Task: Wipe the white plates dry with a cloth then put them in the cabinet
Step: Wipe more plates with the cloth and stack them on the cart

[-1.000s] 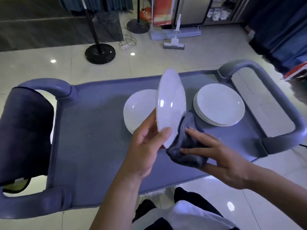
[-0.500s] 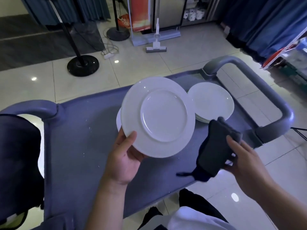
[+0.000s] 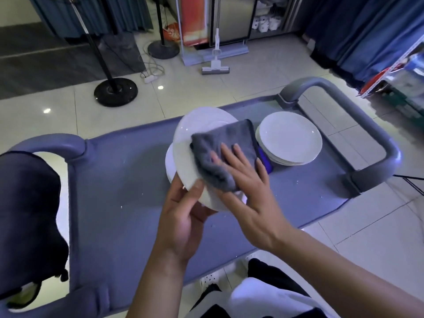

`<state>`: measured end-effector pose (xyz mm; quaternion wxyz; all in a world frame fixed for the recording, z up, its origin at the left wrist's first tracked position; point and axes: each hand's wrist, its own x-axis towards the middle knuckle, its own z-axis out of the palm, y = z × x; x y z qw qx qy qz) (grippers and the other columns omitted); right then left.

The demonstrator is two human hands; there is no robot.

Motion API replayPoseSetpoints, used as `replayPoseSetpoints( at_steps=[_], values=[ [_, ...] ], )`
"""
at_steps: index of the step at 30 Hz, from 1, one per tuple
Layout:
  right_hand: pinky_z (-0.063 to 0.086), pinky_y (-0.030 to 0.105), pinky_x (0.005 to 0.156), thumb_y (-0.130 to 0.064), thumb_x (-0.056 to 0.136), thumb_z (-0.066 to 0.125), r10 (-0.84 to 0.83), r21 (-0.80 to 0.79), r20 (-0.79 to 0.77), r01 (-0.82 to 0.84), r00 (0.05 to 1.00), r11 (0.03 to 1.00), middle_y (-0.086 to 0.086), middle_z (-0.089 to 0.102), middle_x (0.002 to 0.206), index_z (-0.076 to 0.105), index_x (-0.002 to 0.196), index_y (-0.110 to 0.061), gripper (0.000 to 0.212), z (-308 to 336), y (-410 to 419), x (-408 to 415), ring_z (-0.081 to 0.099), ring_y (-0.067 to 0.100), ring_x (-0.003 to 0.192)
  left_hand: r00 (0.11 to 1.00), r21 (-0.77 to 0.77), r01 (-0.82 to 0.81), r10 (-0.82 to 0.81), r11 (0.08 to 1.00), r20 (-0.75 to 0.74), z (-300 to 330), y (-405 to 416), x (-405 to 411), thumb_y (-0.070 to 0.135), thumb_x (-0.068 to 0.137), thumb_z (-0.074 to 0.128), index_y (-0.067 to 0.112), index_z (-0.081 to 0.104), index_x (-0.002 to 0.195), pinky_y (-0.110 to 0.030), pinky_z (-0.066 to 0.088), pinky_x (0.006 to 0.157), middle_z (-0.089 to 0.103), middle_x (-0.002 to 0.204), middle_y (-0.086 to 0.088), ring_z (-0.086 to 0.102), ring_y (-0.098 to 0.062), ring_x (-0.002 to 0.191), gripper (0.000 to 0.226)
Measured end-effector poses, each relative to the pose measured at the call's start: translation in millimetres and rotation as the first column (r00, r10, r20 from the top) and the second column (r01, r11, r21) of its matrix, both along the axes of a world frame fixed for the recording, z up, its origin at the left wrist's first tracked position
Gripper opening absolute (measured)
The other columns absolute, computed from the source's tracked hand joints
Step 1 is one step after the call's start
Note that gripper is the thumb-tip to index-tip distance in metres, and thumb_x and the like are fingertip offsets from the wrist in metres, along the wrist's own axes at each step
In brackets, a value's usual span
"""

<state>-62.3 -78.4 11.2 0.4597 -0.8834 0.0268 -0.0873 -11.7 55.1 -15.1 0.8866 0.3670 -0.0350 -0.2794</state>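
My left hand (image 3: 181, 216) grips the lower rim of a white plate (image 3: 185, 143), holding it tilted above the cart with its face toward me. A grey cloth (image 3: 227, 145) lies spread over the plate's face. My right hand (image 3: 247, 187) presses flat on the cloth with straight fingers. Behind the held plate, another white plate (image 3: 169, 164) lies on the cart, mostly hidden. A stack of white plates (image 3: 290, 138) sits on the cart to the right.
The grey-blue cart top (image 3: 119, 180) has curved handles on the left (image 3: 52, 143) and right (image 3: 358, 125). A dark bag (image 3: 27, 216) hangs at the left handle. Beyond the cart stand a lamp base (image 3: 115, 91), a mop (image 3: 215, 67) and blue curtains (image 3: 358, 31).
The right hand brought the cloth from beside the plate onto its face and now presses it flat. The left hand keeps the plate, turned face-up toward me.
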Motion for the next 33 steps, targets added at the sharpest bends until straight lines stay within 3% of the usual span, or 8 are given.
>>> replayPoseSetpoints(
  at_steps=[4, 7, 10, 14, 19, 22, 26, 33],
  values=[
    [-0.006, 0.039, 0.122, -0.033, 0.1, 0.052, 0.222, -0.083, -0.058, -0.226, 0.973, 0.971, -0.023, 0.023, 0.163, 0.042, 0.147, -0.044, 0.05, -16, -30, -29, 0.008, 0.004, 0.154, 0.997, 0.045, -0.07, 0.072, 0.997, -0.033, -1, 16, -5, 0.013, 0.091, 0.053, 0.024, 0.071, 0.123, -0.043, 0.062, 0.074, 0.072, 0.124, -0.011, 0.07, -0.027, 0.109, 0.038],
    [0.022, 0.029, 0.119, -0.029, 0.093, 0.059, 0.051, 0.2, -0.207, -0.009, 0.977, 0.98, -0.029, 0.052, 0.143, 0.06, 0.13, -0.046, 0.041, -24, -61, -39, 0.041, -0.006, 0.137, 0.995, 0.056, -0.1, 0.1, 0.993, 0.005, 3, 23, -2, 0.013, 0.091, 0.053, 0.031, 0.076, 0.114, -0.04, 0.062, 0.073, 0.073, 0.119, -0.003, 0.07, -0.021, 0.108, 0.037],
    [0.052, 0.053, 0.097, -0.034, 0.099, 0.057, -0.29, 0.573, -0.483, 0.548, 0.827, 0.61, 0.002, 0.07, 0.126, 0.064, 0.118, -0.024, 0.023, -36, -88, -43, 0.068, 0.017, 0.109, 0.994, 0.007, -0.108, 0.108, 0.994, 0.013, 10, 31, 4, 0.015, 0.094, 0.05, 0.032, 0.07, 0.121, -0.038, 0.062, 0.07, 0.072, 0.121, 0.002, 0.069, -0.018, 0.11, 0.038],
    [0.055, 0.06, 0.084, -0.041, 0.103, 0.049, -0.351, 0.637, -0.61, 0.703, 0.711, 0.318, 0.017, 0.06, 0.133, 0.051, 0.138, -0.016, 0.043, -42, -103, -51, 0.062, 0.038, 0.118, 0.996, -0.033, -0.062, 0.063, 0.998, 0.055, 17, 39, 2, 0.014, 0.095, 0.046, 0.036, 0.074, 0.118, -0.035, 0.061, 0.072, 0.072, 0.121, 0.004, 0.069, -0.017, 0.111, 0.043],
    [0.05, 0.05, 0.099, -0.033, 0.099, 0.058, -0.466, 0.573, -0.202, 0.49, 0.861, 0.657, -0.001, 0.069, 0.123, 0.065, 0.119, -0.031, 0.021, 8, -86, -30, 0.062, 0.023, 0.12, 0.999, 0.019, -0.006, 0.005, 1.0, 0.037, 19, 36, -6, 0.015, 0.092, 0.051, 0.037, 0.077, 0.112, -0.034, 0.061, 0.076, 0.074, 0.119, 0.004, 0.07, -0.015, 0.11, 0.04],
    [0.033, 0.037, 0.114, -0.033, 0.092, 0.059, -0.114, 0.26, 0.128, 0.077, 0.985, 0.963, -0.007, 0.058, 0.139, 0.063, 0.124, -0.037, 0.032, 46, -65, -15, 0.047, 0.012, 0.136, 0.999, 0.057, 0.043, -0.043, 0.997, 0.003, 20, 30, -7, 0.021, 0.085, 0.075, 0.028, 0.071, 0.127, -0.041, 0.062, 0.075, 0.071, 0.128, -0.005, 0.069, -0.023, 0.114, 0.042],
    [0.009, 0.036, 0.124, -0.042, 0.093, 0.051, 0.273, -0.255, -0.04, -0.274, 0.961, 0.927, -0.008, 0.04, 0.158, 0.052, 0.144, -0.026, 0.053, 66, -38, 29, 0.021, 0.007, 0.152, 0.995, 0.042, 0.071, -0.068, 0.997, -0.07, 25, 24, -9, 0.034, 0.074, 0.083, 0.016, 0.062, 0.138, -0.037, 0.061, 0.076, 0.068, 0.134, -0.012, 0.067, -0.026, 0.121, 0.07],
    [0.049, 0.025, 0.085, -0.027, 0.1, 0.058, 0.046, 0.305, -0.34, 0.064, 0.939, 0.95, -0.003, 0.075, 0.092, 0.073, 0.093, -0.027, 0.016, 39, -61, 54, 0.068, 0.009, 0.087, 0.996, 0.142, -0.09, 0.092, 0.986, -0.008, 33, 45, -12, 0.025, 0.087, 0.055, 0.022, 0.066, 0.127, -0.033, 0.061, 0.061, 0.074, 0.119, -0.001, 0.071, -0.02, 0.106, 0.042]
  ],
)
